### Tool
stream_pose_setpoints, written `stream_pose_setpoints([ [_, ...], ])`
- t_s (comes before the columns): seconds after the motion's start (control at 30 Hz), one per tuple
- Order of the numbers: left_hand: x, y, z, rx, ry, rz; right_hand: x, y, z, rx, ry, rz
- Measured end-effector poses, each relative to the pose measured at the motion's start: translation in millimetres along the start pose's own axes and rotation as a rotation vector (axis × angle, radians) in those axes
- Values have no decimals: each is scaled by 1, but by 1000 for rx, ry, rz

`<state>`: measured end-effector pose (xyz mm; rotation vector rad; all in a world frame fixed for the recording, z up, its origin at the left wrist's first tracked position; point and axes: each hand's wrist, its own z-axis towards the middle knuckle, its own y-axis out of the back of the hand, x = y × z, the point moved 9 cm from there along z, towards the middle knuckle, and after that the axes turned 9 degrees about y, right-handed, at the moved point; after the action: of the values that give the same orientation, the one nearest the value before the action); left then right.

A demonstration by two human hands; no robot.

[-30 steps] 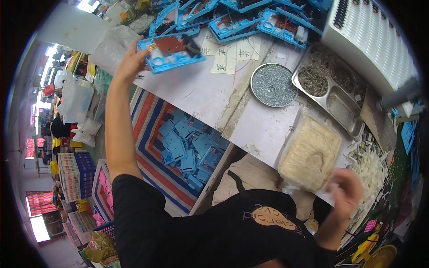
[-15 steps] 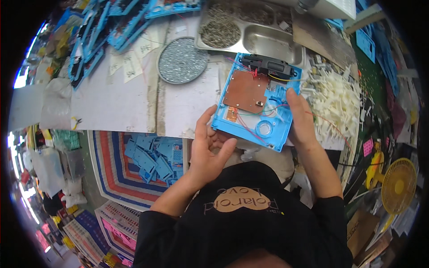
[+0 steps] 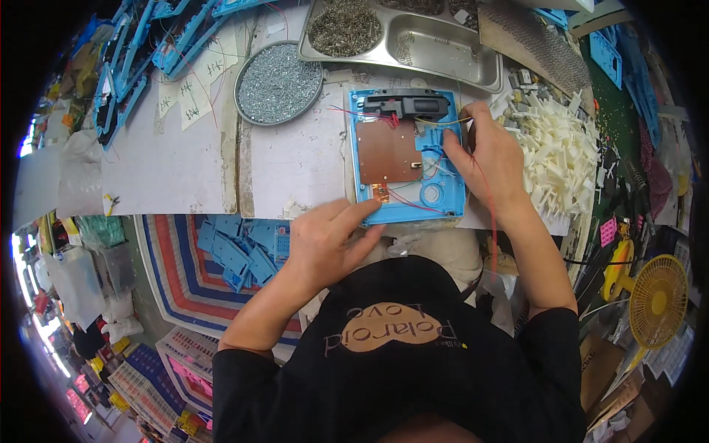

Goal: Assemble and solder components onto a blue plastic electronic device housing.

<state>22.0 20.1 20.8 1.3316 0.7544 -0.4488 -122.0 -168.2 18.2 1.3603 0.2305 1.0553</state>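
A blue plastic casing [image 3: 448, 193] lies open side up at the table's near edge. It holds a brown circuit board [image 3: 388, 153], a black speaker-like bar [image 3: 406, 105] along its far side, and thin coloured wires. My right hand [image 3: 491, 159] grips the casing's right side, thumb inside the rim and fingers bent over the outer edge. A red wire [image 3: 492, 221] trails across that hand. At the near left corner my left hand [image 3: 329, 240] pinches the casing, index finger on top beside a copper-coloured patch [image 3: 380, 193] and thumb by the near edge.
A round tray of small screws [image 3: 279, 85] stands left of the casing. Behind is a metal compartment tray [image 3: 443, 63] with small metal parts. White plastic pieces [image 3: 557, 151] heap at the right. Blue casings [image 3: 196, 37] lean far left; a striped bag [image 3: 173, 273] holds more blue parts. A yellow fan [image 3: 657, 301] stands right.
The casing has gone from tilted in my hands to lying squarer and flatter on the table. My right hand has shifted up its right side; my left index finger now rests on its corner.
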Motion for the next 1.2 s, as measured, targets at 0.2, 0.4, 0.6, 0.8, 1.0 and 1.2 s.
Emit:
stream_pose_setpoints([
  [0.2, -50, 0, 62, -62, -278, 209, -4, -2, -2, 43, 2, 73],
  [0.4, -41, -31, 85, 18, -330, 316, -12, -2, -9, 35, -118, 251],
  [0.6, -46, -40, 79, 14, -335, 398, -26, -11, -36, -101, -299, 902],
  [0.8, -46, -38, 78, 23, -243, 305, 1, 4, -76, -118, -351, 1096],
  [1.0, -42, -23, 79, 107, -270, 119, 56, 39, -80, -107, 187, 695],
  [1.2, -65, -35, 26, 189, -542, 67, 88, 28, -84, 98, 372, 682],
])
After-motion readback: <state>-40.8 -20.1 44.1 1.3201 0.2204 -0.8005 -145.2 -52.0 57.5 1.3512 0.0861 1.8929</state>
